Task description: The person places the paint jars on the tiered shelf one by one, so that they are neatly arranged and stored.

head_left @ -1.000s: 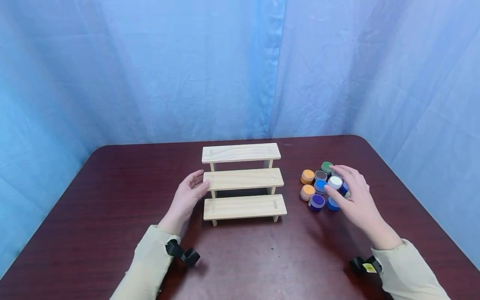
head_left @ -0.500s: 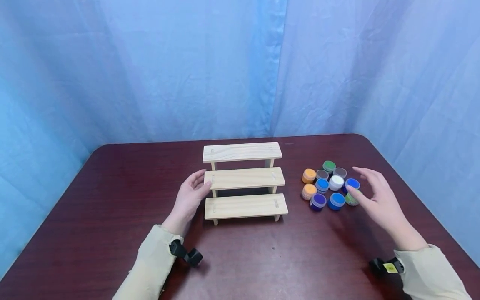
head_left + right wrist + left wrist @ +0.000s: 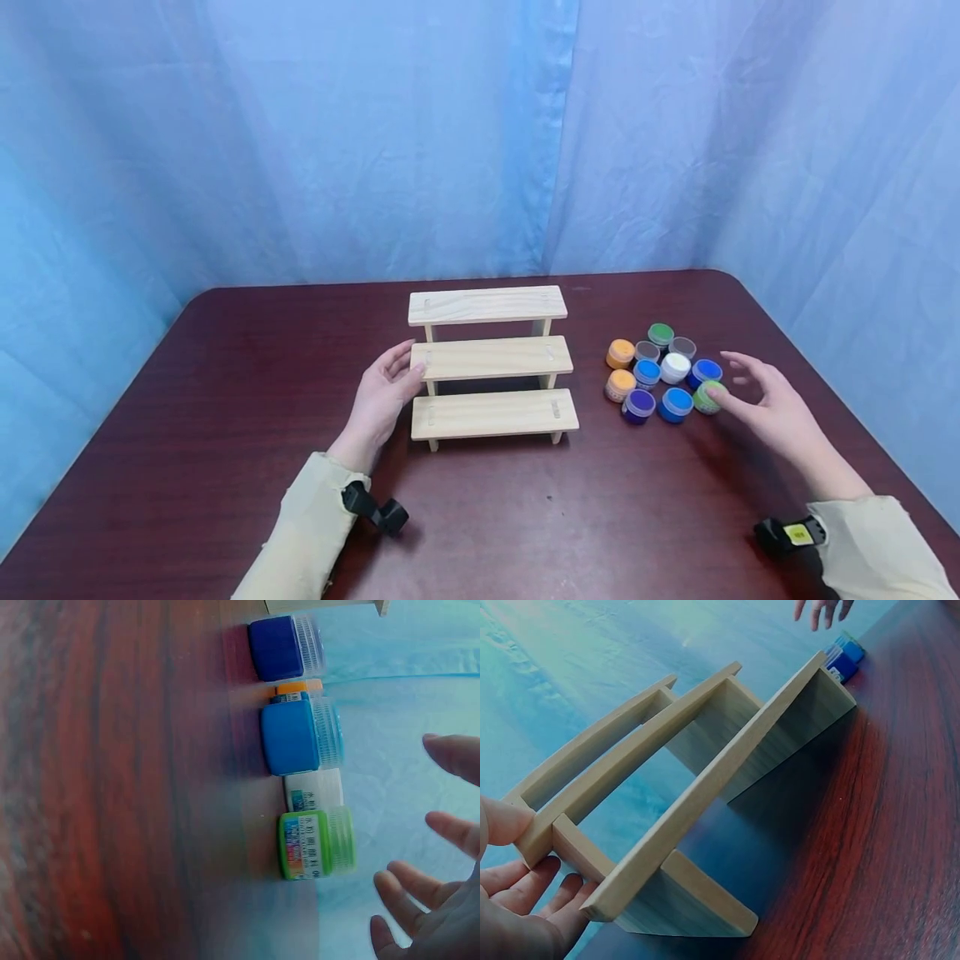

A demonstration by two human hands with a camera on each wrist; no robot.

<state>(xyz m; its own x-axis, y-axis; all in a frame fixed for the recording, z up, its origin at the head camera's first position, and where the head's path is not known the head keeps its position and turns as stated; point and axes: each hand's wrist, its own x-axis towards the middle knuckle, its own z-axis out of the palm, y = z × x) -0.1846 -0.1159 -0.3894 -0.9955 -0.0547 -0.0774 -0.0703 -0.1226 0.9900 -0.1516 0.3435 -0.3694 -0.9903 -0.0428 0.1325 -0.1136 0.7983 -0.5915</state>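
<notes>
A three-tier wooden display stand (image 3: 495, 358) of pale boards stands mid-table. My left hand (image 3: 377, 404) grips the left end of its middle board, thumb on top and fingers beneath, as the left wrist view of the stand (image 3: 705, 776) shows. To the right is a cluster of small paint jars with clear lids. My right hand (image 3: 783, 417) hovers at the cluster's right side, thumb and fingers spread and holding nothing. Nearest to it is the light green jar (image 3: 304, 844); a blue jar (image 3: 291, 739) and a dark purple jar (image 3: 276, 649) sit beyond.
The other jars include a white jar (image 3: 675, 367), two orange ones, a dark green jar (image 3: 661, 335) and more blue and grey ones. All stand on the dark red-brown table (image 3: 480, 517). Blue curtains (image 3: 375, 142) hang behind the table and at its sides.
My right hand has moved right from above the jars to their right side and lowered near the light green jar. My left hand keeps its grip on the stand.
</notes>
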